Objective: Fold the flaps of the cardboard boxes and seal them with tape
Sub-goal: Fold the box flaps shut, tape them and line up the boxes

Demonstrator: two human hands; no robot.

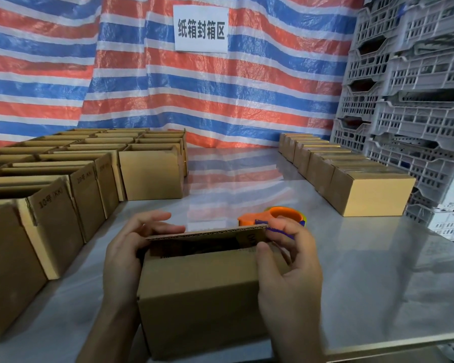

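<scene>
Left hand point(127, 254): palm against the left end of the box point(199, 297), fingers point(165, 227) nearly straight and reaching behind the raised far flap point(207, 233); nothing is clasped. Right hand point(288, 263): grips the right end of the box, thumb point(263, 248) on the near top edge, fingers curled round the end of the far flap. The box stands on the desk point(364, 279) at its near edge, between the two hands; its top is unsealed, with a dark gap showing below the far flap. Tape dispenser point(282, 214): orange and blue, on the desk just behind the box, partly hidden by the right fingers. Left of the desk: rows of open boxes point(63, 166), flaps upright, set close together. Right of the desk: a single row of closed boxes point(357, 187) running toward the back. Beyond that row: stacked grey crates point(417, 106). Background: a red, blue and white striped tarp point(233, 100) bearing a white sign point(201, 28).
</scene>
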